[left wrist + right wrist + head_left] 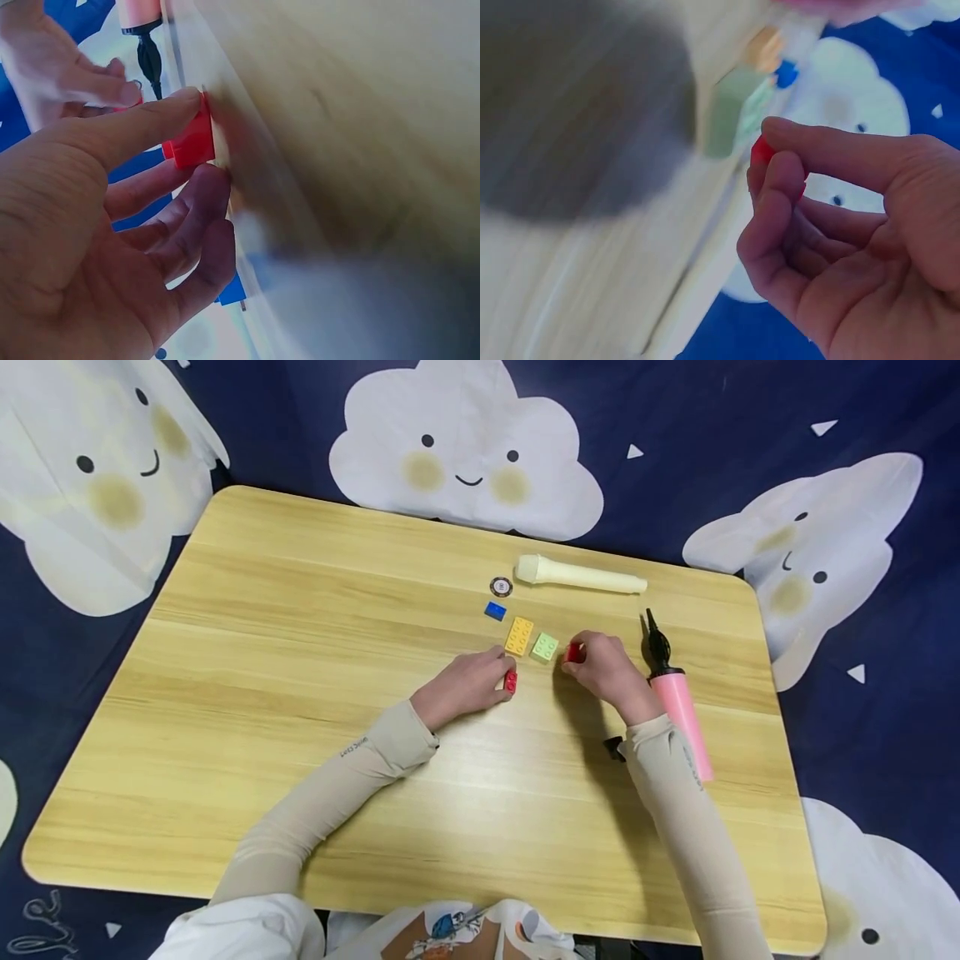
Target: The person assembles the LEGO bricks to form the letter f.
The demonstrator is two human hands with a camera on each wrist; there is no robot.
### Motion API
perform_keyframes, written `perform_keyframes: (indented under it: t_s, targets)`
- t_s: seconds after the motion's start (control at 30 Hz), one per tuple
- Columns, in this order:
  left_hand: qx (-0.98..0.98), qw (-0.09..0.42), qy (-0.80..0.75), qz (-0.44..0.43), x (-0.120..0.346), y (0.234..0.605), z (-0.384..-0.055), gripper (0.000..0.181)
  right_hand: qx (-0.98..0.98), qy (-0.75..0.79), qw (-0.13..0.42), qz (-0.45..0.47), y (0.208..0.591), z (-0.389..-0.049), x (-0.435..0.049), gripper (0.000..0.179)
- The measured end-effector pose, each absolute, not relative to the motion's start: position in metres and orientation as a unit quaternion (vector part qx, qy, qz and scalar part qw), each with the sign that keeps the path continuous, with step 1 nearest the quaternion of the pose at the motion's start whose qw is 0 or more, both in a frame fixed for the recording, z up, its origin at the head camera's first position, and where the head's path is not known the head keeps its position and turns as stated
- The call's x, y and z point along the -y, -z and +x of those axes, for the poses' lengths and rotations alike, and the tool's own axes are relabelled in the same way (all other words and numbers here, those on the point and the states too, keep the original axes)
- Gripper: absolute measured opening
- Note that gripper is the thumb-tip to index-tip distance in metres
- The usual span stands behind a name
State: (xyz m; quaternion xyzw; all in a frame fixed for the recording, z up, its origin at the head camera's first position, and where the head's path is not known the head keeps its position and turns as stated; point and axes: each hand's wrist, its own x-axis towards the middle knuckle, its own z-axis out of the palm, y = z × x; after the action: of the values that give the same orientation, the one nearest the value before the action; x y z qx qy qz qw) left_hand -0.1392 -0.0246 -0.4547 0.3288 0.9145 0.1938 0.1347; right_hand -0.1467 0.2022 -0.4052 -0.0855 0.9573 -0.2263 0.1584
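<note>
Between the thumb and fingers of my left hand [467,683] is a red building brick [511,682], held low over the table. My right hand [604,667] pinches another red building brick [573,653], mostly covered by the fingers in the right wrist view. A yellow brick [518,637] and a light green brick [544,647] lie on the table between the two hands, studs up. The yellow one is just beyond the left fingertips, the green one left of the right hand. Behind the yellow brick sits a small blue brick [495,611].
A round chip [501,587] and a cream toy microphone [581,575] lie farther back on the wooden table [262,635]. At the right, partly under the right forearm, is a pink hand pump [684,714] with a black nozzle. A small black piece [614,748] lies beside the right sleeve.
</note>
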Motion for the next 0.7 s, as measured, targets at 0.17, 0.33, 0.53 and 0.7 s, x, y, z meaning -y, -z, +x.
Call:
perform_keyframes:
  t_s: [0.17, 0.33, 0.53, 0.7]
  targets:
    - [-0.912, 0.140, -0.203, 0.327, 0.027, 0.455, -0.139, 0.018, -0.946, 0.245, 0.152, -0.148, 0.395, -0.134, -0.178, 0.015]
    - [-0.908, 0.150, -0.219, 0.323, 0.027, 0.455, -0.140, 0.020, -0.943, 0.236, 0.140, -0.188, 0.392, -0.125, -0.160, 0.017]
    - [-0.905, 0.156, -0.234, 0.320, 0.028, 0.456, -0.140, 0.028, -0.933, 0.246, 0.146, -0.217, 0.399, -0.121, -0.148, 0.019]
    - [-0.904, 0.165, -0.243, 0.311, 0.028, 0.457, -0.140, 0.034, -0.927, 0.247, 0.157, -0.233, 0.408, -0.121, -0.143, 0.015]
